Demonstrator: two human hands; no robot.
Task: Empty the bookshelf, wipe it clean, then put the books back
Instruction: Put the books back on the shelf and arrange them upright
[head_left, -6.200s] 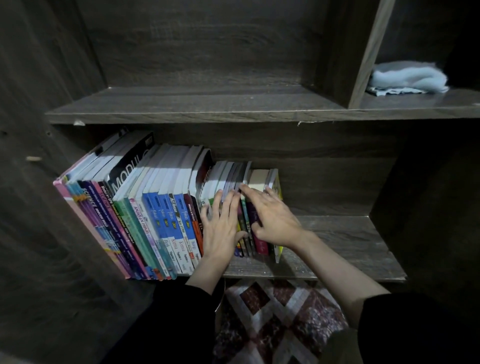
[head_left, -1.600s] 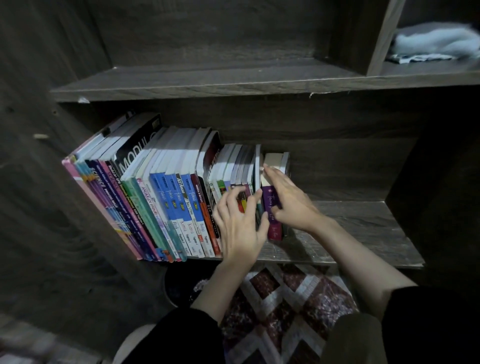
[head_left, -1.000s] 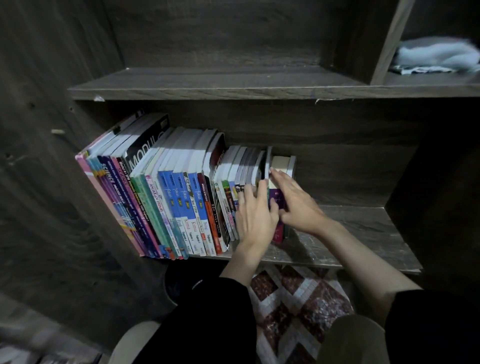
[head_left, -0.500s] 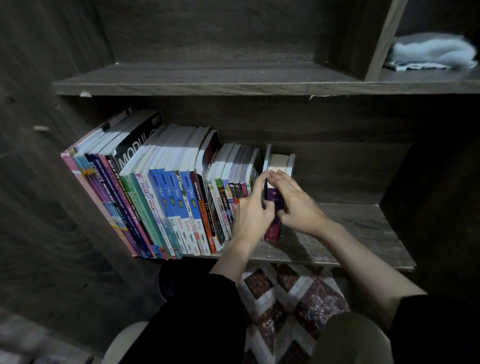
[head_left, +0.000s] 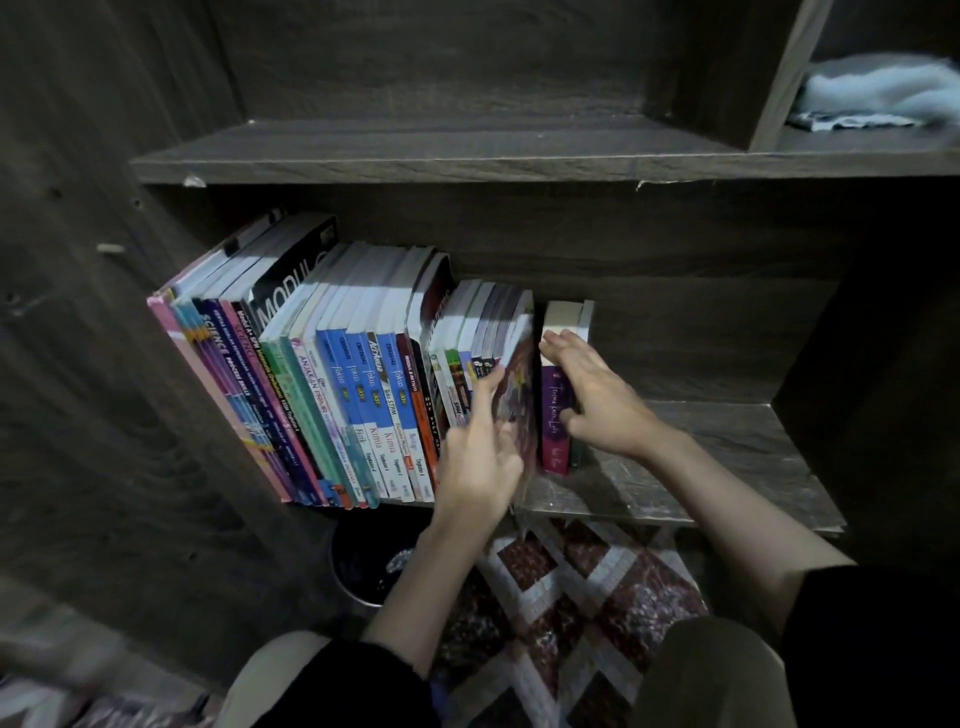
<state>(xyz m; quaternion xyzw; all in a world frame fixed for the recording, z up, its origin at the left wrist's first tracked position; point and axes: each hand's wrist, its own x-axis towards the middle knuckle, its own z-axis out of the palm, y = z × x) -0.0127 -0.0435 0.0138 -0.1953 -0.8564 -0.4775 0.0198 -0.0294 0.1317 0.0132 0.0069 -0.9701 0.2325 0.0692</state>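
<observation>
A row of upright books fills the left half of the lower shelf, leaning left. My left hand grips a dark-covered book at the right end of the row; that book is pulled forward and tilted out over the shelf's front edge. Just to the right stands a purple-spined book with a thin book behind it. My right hand rests on these, its fingers lying straight over their top edge.
A folded light blue cloth lies in the upper right compartment, past a vertical divider. The upper shelf board overhangs the books. Below are a patterned rug and a dark round bin.
My left hand has taken hold of the dark-covered book and drawn it forward out of the row. My right hand has stayed on the purple-spined book.
</observation>
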